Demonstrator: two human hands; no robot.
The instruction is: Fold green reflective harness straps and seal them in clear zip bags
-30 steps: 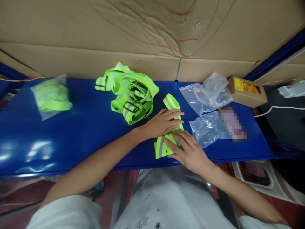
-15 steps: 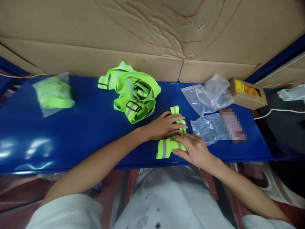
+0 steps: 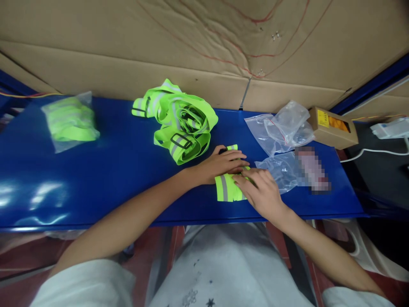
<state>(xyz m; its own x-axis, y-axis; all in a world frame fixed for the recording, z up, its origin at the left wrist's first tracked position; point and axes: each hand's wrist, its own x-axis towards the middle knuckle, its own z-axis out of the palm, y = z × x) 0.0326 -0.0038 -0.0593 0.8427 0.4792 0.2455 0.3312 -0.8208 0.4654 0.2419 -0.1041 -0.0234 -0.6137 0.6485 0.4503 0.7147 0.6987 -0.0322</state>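
Note:
A lime-yellow reflective strap with a grey stripe lies partly folded on the blue table, near its front edge. My left hand rests flat across the strap's far part, fingers stretched out to the right. Close beside it, my right hand has its fingers bent onto the strap, thumb at the near fold. Both hands cover much of the strap's middle. Behind my left hand sits a loose heap of the same reflective strapping with black buckles.
A clear bag of folded strapping lies at the left. Clear plastic bags, a blurred pinkish object and a small cardboard box stand at the right. A cardboard wall rises behind.
The near fold of the strap has shifted away from the table's front edge, toward my left hand. My right hand has moved slightly and its fingers now lie farther over the strap.

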